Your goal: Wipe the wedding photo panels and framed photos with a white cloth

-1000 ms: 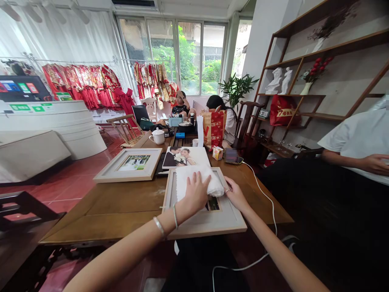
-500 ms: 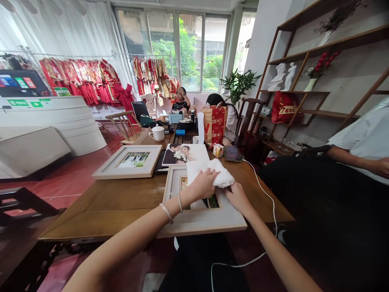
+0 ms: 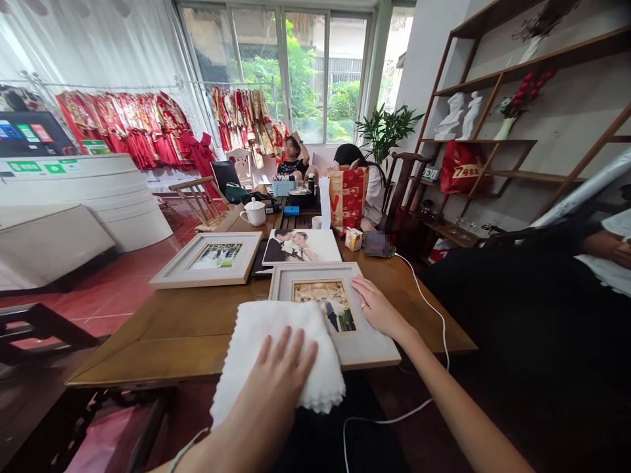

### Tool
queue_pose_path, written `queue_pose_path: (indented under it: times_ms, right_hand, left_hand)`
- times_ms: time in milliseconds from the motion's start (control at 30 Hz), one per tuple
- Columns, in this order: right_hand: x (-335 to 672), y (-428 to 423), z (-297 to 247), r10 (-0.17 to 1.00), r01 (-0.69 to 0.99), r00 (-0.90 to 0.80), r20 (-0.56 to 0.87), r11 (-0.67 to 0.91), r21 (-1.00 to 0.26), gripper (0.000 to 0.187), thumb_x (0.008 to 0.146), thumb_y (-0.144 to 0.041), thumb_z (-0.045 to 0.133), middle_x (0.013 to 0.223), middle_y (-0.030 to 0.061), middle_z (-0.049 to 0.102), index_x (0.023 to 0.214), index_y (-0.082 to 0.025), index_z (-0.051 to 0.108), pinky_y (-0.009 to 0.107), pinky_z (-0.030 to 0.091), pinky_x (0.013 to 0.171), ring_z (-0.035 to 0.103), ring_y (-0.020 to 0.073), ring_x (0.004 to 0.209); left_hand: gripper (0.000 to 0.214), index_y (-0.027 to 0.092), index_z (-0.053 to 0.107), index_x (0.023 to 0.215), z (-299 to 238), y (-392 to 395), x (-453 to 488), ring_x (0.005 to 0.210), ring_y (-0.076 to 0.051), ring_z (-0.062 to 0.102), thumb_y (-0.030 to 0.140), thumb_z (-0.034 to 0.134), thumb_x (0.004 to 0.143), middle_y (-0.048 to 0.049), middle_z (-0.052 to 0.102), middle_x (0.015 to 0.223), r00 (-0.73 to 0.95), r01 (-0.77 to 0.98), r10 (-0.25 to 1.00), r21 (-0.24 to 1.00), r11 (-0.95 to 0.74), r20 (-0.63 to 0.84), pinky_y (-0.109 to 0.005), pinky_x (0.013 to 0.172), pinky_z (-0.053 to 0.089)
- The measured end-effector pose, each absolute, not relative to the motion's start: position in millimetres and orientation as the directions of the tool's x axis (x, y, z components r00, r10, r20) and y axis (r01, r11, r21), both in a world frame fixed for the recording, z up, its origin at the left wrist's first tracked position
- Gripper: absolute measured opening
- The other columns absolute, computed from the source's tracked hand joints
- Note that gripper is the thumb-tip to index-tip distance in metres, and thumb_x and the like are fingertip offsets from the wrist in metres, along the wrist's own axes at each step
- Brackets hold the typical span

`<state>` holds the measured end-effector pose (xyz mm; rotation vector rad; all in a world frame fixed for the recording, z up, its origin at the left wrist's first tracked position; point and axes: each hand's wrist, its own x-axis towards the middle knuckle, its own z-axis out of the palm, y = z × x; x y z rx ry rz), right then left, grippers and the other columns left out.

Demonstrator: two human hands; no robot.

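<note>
My left hand point(image 3: 279, 368) lies with fingers spread on a white cloth point(image 3: 266, 322), pressing it against the lower left corner of a picture frame point(image 3: 374, 355). The cloth has a scalloped edge and hangs past the frame's near side. My right hand point(image 3: 379, 309) rests on the frame's right border with its fingers stretched out; its thumb is hidden. The pale wooden frame holds a photo point(image 3: 328, 305) of a couple within a wide light mat. Cloth and left hand cover the frame's lower left part.
Another framed photo point(image 3: 211, 259) lies at left on the wooden table point(image 3: 148, 341). Behind my frame is a photo panel point(image 3: 303, 246). A white lidded cup point(image 3: 254, 213), a small box point(image 3: 353, 238), a red paper bag point(image 3: 348, 197) and a white cable point(image 3: 434, 309) are around. People sit nearby.
My left hand has swept the cloth from the frame's upper right to its lower left corner, uncovering the photo. The cloth is spread wider. My right hand has shifted slightly along the right border.
</note>
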<state>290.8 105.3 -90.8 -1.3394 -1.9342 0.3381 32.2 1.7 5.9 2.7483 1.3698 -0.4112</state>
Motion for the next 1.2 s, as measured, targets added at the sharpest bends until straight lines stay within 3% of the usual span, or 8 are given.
queue_pose_path:
  times_ms: [167, 333, 500, 567, 800, 967, 1067, 1200]
  right_hand:
    - [295, 105, -89, 0.892, 0.682, -0.225, 0.391, 0.431, -0.591, 0.050, 0.082, -0.011, 0.037, 0.140, 0.0100, 0.045, 0.130, -0.018, 0.051, 0.051, 0.023, 0.114, 0.030, 0.0234, 0.137]
    - [296, 105, -89, 0.899, 0.675, -0.219, 0.379, 0.420, -0.607, 0.046, 0.084, -0.014, 0.037, 0.140, 0.0114, 0.045, 0.128, -0.016, 0.052, 0.048, 0.023, 0.114, 0.030, 0.0225, 0.137]
    - [294, 107, -90, 0.896, 0.657, -0.165, 0.412, 0.412, -0.632, 0.045, 0.082, -0.013, 0.038, 0.134, 0.0095, 0.051, 0.123, -0.019, 0.056, 0.049, 0.026, 0.113, 0.036, 0.0211, 0.132]
    - [294, 108, -89, 0.893, 0.656, -0.153, 0.423, 0.412, -0.632, 0.046, 0.079, -0.011, 0.040, 0.130, 0.0090, 0.054, 0.120, -0.021, 0.058, 0.049, 0.026, 0.112, 0.038, 0.0217, 0.130]
    - [300, 119, -83, 0.895, 0.604, -0.150, 0.419, 0.418, -0.678, 0.039, 0.075, -0.010, 0.047, 0.116, 0.0075, 0.062, 0.106, -0.023, 0.065, 0.048, 0.033, 0.106, 0.047, 0.0230, 0.118]
    - [297, 122, -84, 0.891, 0.611, -0.134, 0.434, 0.419, -0.671, 0.032, 0.079, -0.013, 0.047, 0.115, 0.0091, 0.063, 0.104, -0.022, 0.066, 0.047, 0.035, 0.103, 0.048, 0.0242, 0.116]
    - [290, 119, -86, 0.896, 0.662, -0.103, 0.431, 0.385, -0.642, 0.038, 0.079, -0.009, 0.043, 0.117, 0.0104, 0.062, 0.108, -0.020, 0.064, 0.046, 0.033, 0.105, 0.045, 0.0236, 0.121]
    - [282, 114, -90, 0.909, 0.710, -0.044, 0.414, 0.320, -0.627, 0.049, 0.075, -0.002, 0.039, 0.126, 0.0101, 0.057, 0.114, -0.020, 0.062, 0.046, 0.030, 0.108, 0.040, 0.0223, 0.128]
  left_hand:
    - [0.091, 0.024, 0.027, 0.143, 1, 42, 16, 0.140, -0.027, 0.014, -0.005, 0.043, 0.058, -0.0077, 0.022, 0.153, 0.519, 0.842, 0.851, -0.124, -0.525, -0.079, -0.049, 0.112, 0.019]
    - [0.082, 0.022, 0.033, 0.141, -9, 97, 16, 0.140, -0.026, 0.017, -0.001, 0.045, 0.063, -0.0081, 0.027, 0.151, 0.503, 0.864, 0.852, -0.061, -0.500, 0.145, -0.046, 0.113, 0.017]
    - [0.073, 0.019, 0.038, 0.138, -12, 79, 42, 0.138, -0.032, 0.022, 0.008, 0.050, 0.067, -0.0125, 0.032, 0.148, 0.559, 0.829, 0.828, -0.042, -0.557, 0.048, -0.051, 0.112, 0.018]
    - [0.077, 0.024, 0.033, 0.140, -16, 55, 58, 0.139, -0.030, 0.019, 0.012, 0.052, 0.067, -0.0092, 0.029, 0.149, 0.644, 0.765, 0.765, 0.021, -0.644, -0.007, -0.051, 0.112, 0.018]
    - [0.075, 0.024, 0.023, 0.144, -32, 8, 109, 0.138, -0.040, 0.011, 0.024, 0.052, 0.075, -0.0126, 0.023, 0.151, 0.701, 0.702, 0.710, 0.111, -0.704, 0.073, -0.064, 0.108, 0.012]
    - [0.070, 0.023, 0.024, 0.144, -35, 3, 106, 0.137, -0.041, 0.018, 0.025, 0.052, 0.081, -0.0151, 0.027, 0.150, 0.734, 0.676, 0.677, 0.036, -0.736, 0.051, -0.063, 0.106, 0.024]
    - [0.057, 0.028, 0.028, 0.143, -42, -2, 88, 0.133, -0.038, 0.031, 0.016, 0.042, 0.089, -0.0134, 0.037, 0.145, 0.735, 0.677, 0.672, -0.076, -0.732, 0.084, -0.054, 0.101, 0.038]
    - [0.063, 0.035, 0.025, 0.144, -50, -5, 55, 0.131, -0.034, 0.036, 0.009, 0.040, 0.089, -0.0094, 0.042, 0.143, 0.691, 0.723, 0.705, -0.167, -0.670, 0.160, -0.049, 0.098, 0.043]
